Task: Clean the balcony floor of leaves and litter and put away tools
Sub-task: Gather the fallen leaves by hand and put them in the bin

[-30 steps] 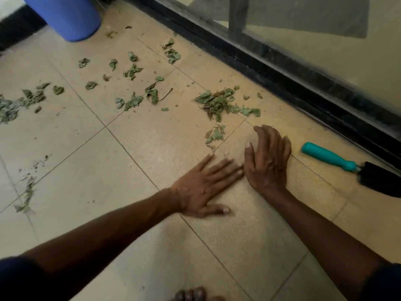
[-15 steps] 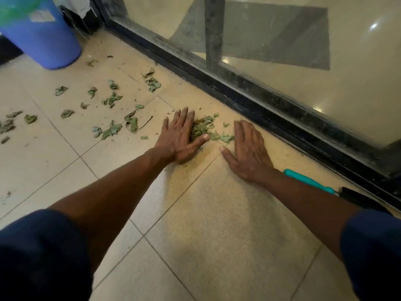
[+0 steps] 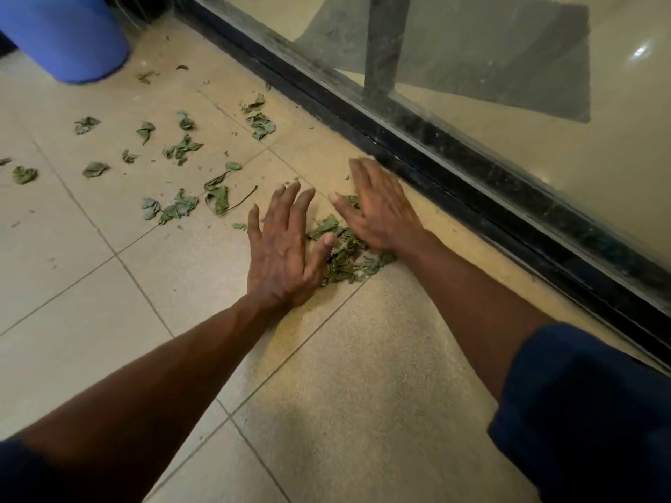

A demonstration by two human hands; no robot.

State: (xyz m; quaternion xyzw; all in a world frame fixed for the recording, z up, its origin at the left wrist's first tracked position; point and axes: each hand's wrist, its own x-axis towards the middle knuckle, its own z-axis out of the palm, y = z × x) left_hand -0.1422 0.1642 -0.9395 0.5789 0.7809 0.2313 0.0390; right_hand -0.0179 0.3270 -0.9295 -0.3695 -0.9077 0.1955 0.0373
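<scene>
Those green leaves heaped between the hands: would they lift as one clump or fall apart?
Probably fall apart: the leaf pile is loose, separate pieces. They look thin and crumpled, so likely light. On the smooth tiled floor they should slide easily under the left hand and right hand.

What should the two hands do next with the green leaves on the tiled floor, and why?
Probably close the palms together under the heap of crumpled green leaves and lift it: the left hand and right hand lie flat, flanking it, with nothing gripped yet.
</scene>
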